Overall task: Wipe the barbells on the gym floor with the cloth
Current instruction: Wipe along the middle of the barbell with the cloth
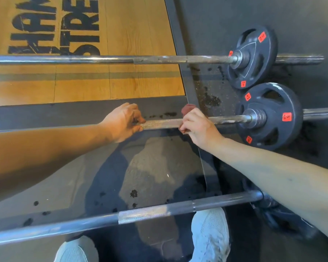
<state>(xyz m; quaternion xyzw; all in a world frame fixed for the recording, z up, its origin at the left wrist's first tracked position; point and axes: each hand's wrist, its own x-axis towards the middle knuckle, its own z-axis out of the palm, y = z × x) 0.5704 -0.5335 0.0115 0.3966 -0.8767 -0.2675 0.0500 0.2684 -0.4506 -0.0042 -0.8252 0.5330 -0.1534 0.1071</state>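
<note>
Three steel barbells lie across the floor. On the middle barbell [162, 123], my left hand [121, 122] grips the knurled shaft. Just to its right, my right hand [198, 126] holds a dark red cloth [187, 109] wrapped round the same shaft; most of the cloth is hidden under my fingers. That bar carries a black weight plate [272, 118] with red labels at its right end. The far barbell [102, 59] has its own black plate [253, 57]. The near barbell [140, 214] runs close above my feet.
My two light sneakers [209, 235] stand just behind the near bar. A wooden lifting platform [102, 87] with black lettering lies at the back left, edged by a dark frame [178, 44]. Black rubber flooring [301, 25] with dark wet spots covers the right.
</note>
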